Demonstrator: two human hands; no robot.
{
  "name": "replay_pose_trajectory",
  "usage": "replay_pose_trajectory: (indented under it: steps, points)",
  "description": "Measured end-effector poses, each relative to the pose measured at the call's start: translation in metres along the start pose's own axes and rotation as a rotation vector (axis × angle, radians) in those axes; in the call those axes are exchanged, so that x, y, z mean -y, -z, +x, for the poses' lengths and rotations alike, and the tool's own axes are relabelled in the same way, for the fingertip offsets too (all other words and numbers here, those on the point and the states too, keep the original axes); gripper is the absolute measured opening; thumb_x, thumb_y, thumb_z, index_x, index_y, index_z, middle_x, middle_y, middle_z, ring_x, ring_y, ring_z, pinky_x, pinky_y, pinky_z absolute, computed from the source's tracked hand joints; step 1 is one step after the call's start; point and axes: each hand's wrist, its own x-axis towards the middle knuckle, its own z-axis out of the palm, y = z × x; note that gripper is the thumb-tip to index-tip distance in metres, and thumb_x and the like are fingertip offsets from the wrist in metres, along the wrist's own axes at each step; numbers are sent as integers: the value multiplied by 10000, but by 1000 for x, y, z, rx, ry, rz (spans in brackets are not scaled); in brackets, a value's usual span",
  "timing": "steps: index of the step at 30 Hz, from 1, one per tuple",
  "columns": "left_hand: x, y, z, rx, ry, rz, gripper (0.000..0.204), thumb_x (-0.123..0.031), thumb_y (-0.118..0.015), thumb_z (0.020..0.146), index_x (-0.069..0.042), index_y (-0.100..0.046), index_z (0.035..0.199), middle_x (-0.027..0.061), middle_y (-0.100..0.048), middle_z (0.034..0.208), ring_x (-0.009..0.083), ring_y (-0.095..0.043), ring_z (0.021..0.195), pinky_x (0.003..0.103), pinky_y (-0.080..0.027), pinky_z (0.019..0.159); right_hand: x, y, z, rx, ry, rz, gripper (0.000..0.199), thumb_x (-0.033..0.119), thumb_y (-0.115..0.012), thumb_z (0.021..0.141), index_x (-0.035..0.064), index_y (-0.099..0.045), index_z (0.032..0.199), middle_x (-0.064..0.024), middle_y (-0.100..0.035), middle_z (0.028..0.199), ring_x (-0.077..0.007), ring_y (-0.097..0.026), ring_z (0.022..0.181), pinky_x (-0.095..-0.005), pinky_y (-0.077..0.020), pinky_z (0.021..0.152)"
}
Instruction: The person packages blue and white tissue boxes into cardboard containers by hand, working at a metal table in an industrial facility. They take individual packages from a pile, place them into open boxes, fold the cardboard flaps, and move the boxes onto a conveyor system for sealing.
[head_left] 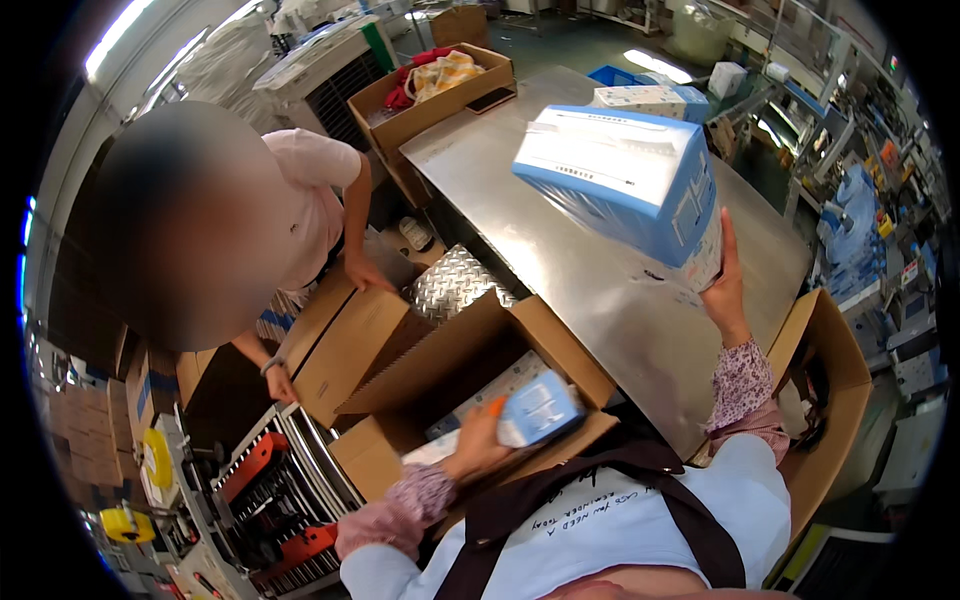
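A small blue-and-white pack (538, 408) is gripped by the left hand (478, 440), the fingers wrapped round its left end. The pack is held just above the open carton (470, 370), over its near right corner. A large blue-and-white pack (622, 180) is held up by the right hand (726, 290); the palm is pressed to its lower right corner and the fingers are stretched up along its side. This pack is raised over the steel table (620, 300), tilted, with its broad face turned to the camera.

More flat packs of the same kind are seen inside the carton, under the small pack. The carton's flaps are spread wide, and its far flap is laid against a ridged metal plate (452, 283). A second carton (345, 345) is steadied just to the left by a co-worker in a pink top (315, 190), with one hand (366, 272) at its far edge and the other (280, 380) at its near corner. A roller conveyor with red parts (265, 480) is placed below that carton.

At the far end of the table a third carton (430, 95) with cloths in it is set, and two more packs (650, 98) are laid near the table's far right edge. Another open carton (825, 400) is stood to the right of the person.
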Motion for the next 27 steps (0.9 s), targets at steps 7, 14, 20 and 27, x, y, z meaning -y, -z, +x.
replay_pose_trajectory:
  steps: [7, 14, 20, 27]
  points:
    - [129, -50, 61, 74, 140, -534, 723, -502, -597, 827, -122, -353, 1392, 206, -423, 1363, 288, -458, 1225, 374, -385, 993, 31, -84, -28, 461, 82, 216, 921, 39, -743, 715, 65, -189, 1450, -136, -267, 1458, -239, -329, 1306, -343, -310, 1050]
    - [154, -78, 68, 271, 321, 36, 741, -546, -553, 825, -152, -322, 1409, 220, -425, 1355, 310, -458, 1224, 390, -382, 992, 19, -231, -27, 1073, 657, -172, 805, -39, -605, 699, 279, -365, 1399, -158, -495, 1121, -324, -477, 988, -403, -419, 878]
    - [134, -114, 51, 375, 271, 17, 757, -583, -516, 823, -177, -296, 1423, 232, -427, 1349, 330, -457, 1223, 403, -379, 992, -96, -319, -117, 1308, 749, -516, 650, 54, -388, 841, 403, -334, 1387, -210, -478, 1236, -400, -466, 1107, -461, -354, 984]
    - [128, -111, 51, 335, 234, 76, 729, -468, -592, 762, -154, -369, 1381, 246, -485, 1272, 386, -499, 1148, 444, -402, 959, -187, -359, -193, 1281, 687, -601, 544, 337, -475, 894, 363, -303, 1409, -186, -347, 1406, -401, -335, 1276, -490, -219, 1072]
